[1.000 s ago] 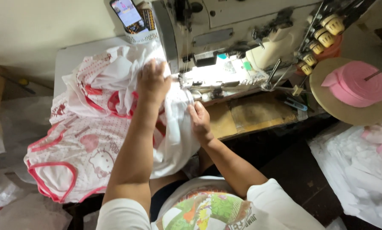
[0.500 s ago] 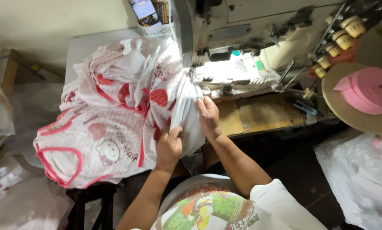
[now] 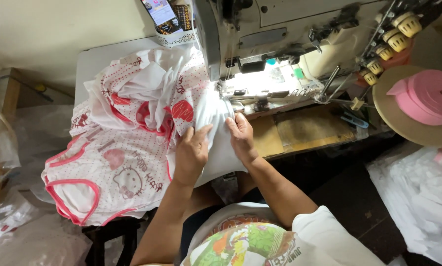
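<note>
So the plain white cloth piece (image 3: 220, 133) sits at the front edge of the sewing table, its top end tucked up by the needle area of the grey industrial sewing machine (image 3: 280, 44). Both hands are pinched on it: left hand (image 3: 191, 152) gripping the left side, right hand (image 3: 240, 135) clamped on the right edge. Just left lies a heap of white dotted garments with pink trim (image 3: 127, 148). A pink tape roll (image 3: 425, 93) sits far right.

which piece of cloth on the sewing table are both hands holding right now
The plain white piece at the machine's foot, pinched between the left hand and right hand; the dotted pink-trimmed garments lie untouched to its left.
</note>
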